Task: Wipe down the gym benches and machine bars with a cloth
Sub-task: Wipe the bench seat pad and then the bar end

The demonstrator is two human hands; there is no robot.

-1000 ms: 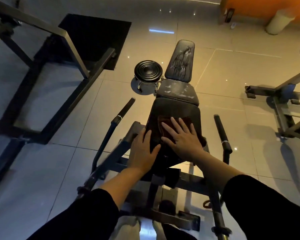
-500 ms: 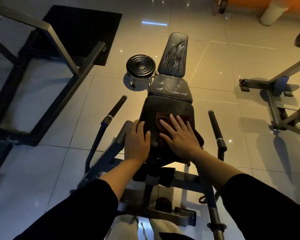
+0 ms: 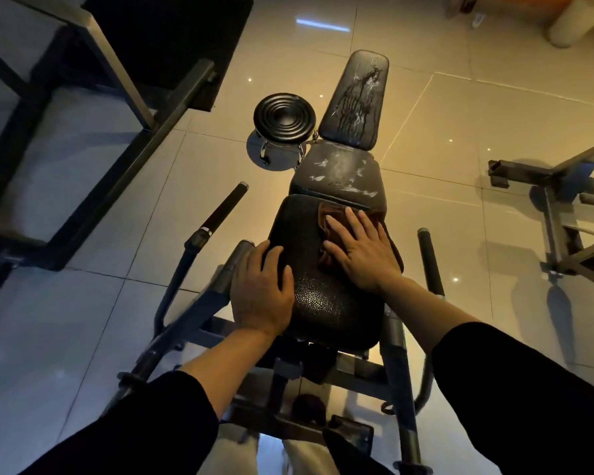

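Note:
A black padded bench (image 3: pixel 326 303) runs away from me, with a worn, cracked seat pad (image 3: pixel 340 173) and a raised back pad (image 3: pixel 355 101) beyond it. My right hand (image 3: pixel 360 252) lies flat with spread fingers on a dark red-brown cloth (image 3: pixel 330 214), pressing it onto the far right part of the near pad. My left hand (image 3: pixel 259 289) rests over the pad's left edge, fingers straight. Black machine bars with grips stand on both sides, the left bar (image 3: pixel 220 210) and the right bar (image 3: pixel 429 258).
A round black stool (image 3: pixel 284 120) stands left of the bench. A large dark metal frame (image 3: pixel 124 97) and a black mat (image 3: pixel 172 36) fill the upper left. Another machine's frame (image 3: pixel 556 214) sits at the right on the glossy tiled floor.
My right hand has pushed the cloth farther along the pad toward the seat joint. The left hand stays on the pad's left edge. The camera has moved closer over the bench.

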